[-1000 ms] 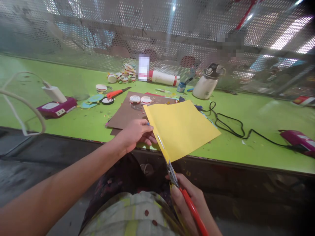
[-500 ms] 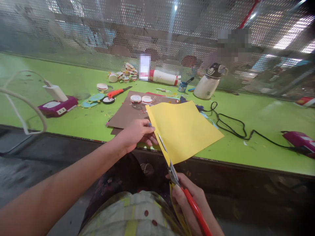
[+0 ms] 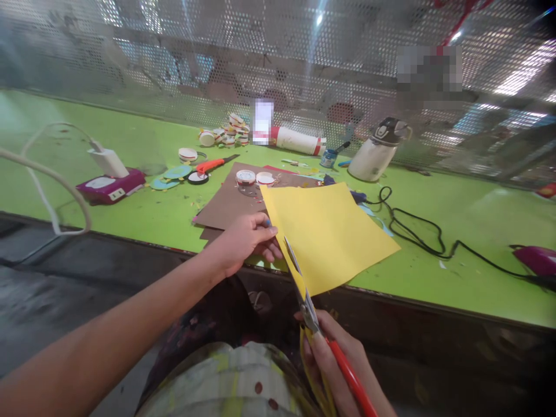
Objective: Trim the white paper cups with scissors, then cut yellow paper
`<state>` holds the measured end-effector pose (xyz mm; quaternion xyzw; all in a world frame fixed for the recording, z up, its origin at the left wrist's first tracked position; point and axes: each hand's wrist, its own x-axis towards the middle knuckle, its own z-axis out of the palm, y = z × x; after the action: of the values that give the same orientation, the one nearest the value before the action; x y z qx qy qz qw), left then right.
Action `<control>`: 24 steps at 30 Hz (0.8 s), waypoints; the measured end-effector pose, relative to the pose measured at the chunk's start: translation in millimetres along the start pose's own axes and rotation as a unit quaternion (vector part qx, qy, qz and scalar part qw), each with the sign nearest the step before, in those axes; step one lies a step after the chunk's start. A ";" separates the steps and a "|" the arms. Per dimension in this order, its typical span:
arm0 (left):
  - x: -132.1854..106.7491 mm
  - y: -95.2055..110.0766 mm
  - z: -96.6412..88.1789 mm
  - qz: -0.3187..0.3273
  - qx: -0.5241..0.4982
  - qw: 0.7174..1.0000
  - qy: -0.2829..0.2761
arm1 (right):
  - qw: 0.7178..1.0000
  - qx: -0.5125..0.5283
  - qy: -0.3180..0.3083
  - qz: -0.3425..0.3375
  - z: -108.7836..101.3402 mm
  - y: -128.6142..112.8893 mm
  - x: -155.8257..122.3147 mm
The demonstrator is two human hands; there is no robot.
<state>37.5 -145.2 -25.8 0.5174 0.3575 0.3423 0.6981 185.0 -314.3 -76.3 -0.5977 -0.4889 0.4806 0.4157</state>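
Note:
A yellow sheet of paper (image 3: pixel 334 237) is held out over the table's front edge. My left hand (image 3: pixel 254 237) pinches its left edge between thumb and fingers. Wrapped round the red handles of a pair of scissors (image 3: pixel 350 370) is my right hand (image 3: pixel 336 353), low and near my body. The blades straddle the sheet along its left side, below my left fingertips. A narrow yellow strip (image 3: pixel 309 365) hangs beside my right hand. Under the sheet lie brown sheets (image 3: pixel 221 202), partly hidden by it.
On the green table (image 3: pixel 434 278) stand a white jug (image 3: pixel 374 155), a blue jar (image 3: pixel 329 158) and several round white pieces (image 3: pixel 230 132). An orange-handled knife (image 3: pixel 212 165) lies left. Purple power sockets (image 3: pixel 110 185) sit at the left; a black cable (image 3: pixel 419 220) winds rightward.
The view has shifted slightly, so the table things appear a little further right. Both hands keep their hold, and the blades remain at the sheet's left side.

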 end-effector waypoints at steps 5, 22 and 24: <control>-0.5 -1.6 2.7 0.014 0.000 1.000 0.014 | 1.000 -0.021 -0.001 -0.017 -1.3 0.0 0.3; -0.7 0.4 4.5 0.000 -0.005 0.999 0.040 | 0.994 -0.084 0.042 -0.050 2.4 -1.1 2.2; 0.1 -0.1 3.4 -0.004 -0.007 0.999 0.035 | 0.993 -0.093 0.047 -0.051 2.5 -0.5 2.8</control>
<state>40.5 -146.7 -25.2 0.4988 0.3812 0.3595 0.6904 182.6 -311.4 -76.8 -0.6303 -0.5406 0.3827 0.4049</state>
